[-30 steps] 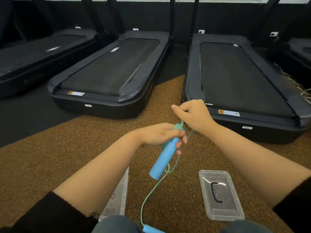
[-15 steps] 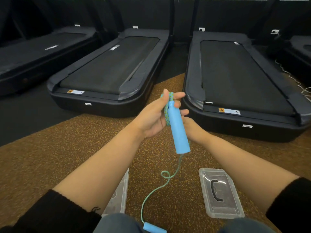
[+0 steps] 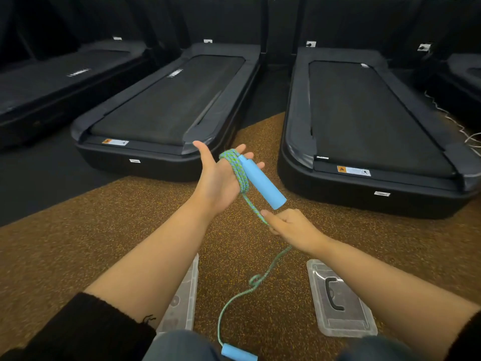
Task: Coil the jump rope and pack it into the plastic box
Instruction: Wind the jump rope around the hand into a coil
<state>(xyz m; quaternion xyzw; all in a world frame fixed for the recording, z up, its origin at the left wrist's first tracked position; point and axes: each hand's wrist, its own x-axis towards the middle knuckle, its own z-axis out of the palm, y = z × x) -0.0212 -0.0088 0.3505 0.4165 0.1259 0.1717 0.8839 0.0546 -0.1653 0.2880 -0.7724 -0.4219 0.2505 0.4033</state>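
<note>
My left hand (image 3: 217, 178) is held palm up with fingers spread, and several turns of the green-blue jump rope (image 3: 238, 169) wrap around its fingers. A light blue handle (image 3: 261, 182) lies across those fingers. My right hand (image 3: 291, 229) pinches the rope just below the coil. The rest of the rope (image 3: 256, 281) trails down to the floor and ends at the second blue handle (image 3: 238, 353) near my knees. The clear plastic box (image 3: 182, 300) lies on the floor, partly under my left forearm. Its clear lid (image 3: 338, 300) with a black handle lies to the right.
I sit on a speckled brown floor mat (image 3: 104, 230). Black treadmills stand ahead: one at centre left (image 3: 166, 113), one at right (image 3: 364, 121), another at far left. White cables (image 3: 466, 131) lie at the right edge.
My left hand has opened flat with the coil around its fingers. The handle has tipped to the right. My right hand moved down and out from behind it, gripping the rope below the coil.
</note>
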